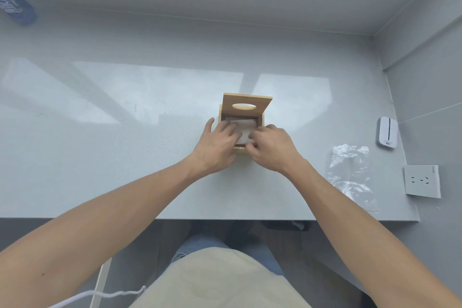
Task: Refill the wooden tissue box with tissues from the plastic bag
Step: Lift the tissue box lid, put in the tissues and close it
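Observation:
The wooden tissue box [260, 119] stands in the middle of the grey table with its lid [246, 106] raised at the back; the lid has an oval slot. A white stack of tissues [245, 128] lies inside the box. My left hand [220, 144] rests on the tissues from the left, fingers spread flat over them. My right hand [271, 149] is at the box's front right corner, fingers curled on the edge of the tissues. The clear plastic bag [351, 174] lies flat and crumpled on the table to the right, apart from both hands.
A white wall socket [422, 181] and a small white device [386, 134] are on the right wall beside the table [125, 157]. A blue packet [15, 2] lies at the far left. The table's front edge runs just below my forearms.

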